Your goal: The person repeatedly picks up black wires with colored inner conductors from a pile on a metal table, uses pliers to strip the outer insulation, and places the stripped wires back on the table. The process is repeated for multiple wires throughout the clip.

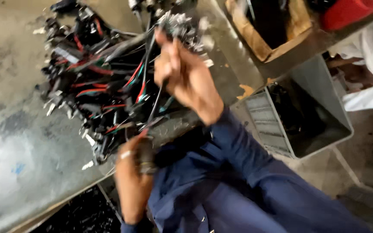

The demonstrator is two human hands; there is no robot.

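Nearest my body, left hand (132, 172) clenched on the lower end of a black cable (156, 105), keeping it taut. Right hand (182, 71) grasps the same cable higher up, lifted clear of the wire harness pile (96, 82) on the metal table (18, 142). Beyond: grey crate (320, 108), cardboard box (255, 43).

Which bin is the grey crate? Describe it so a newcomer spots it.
Start at the metal table with the wire bundle. Off its right edge, below the cardboard box, the grey crate sits on the floor. It alone has ribbed plastic walls.
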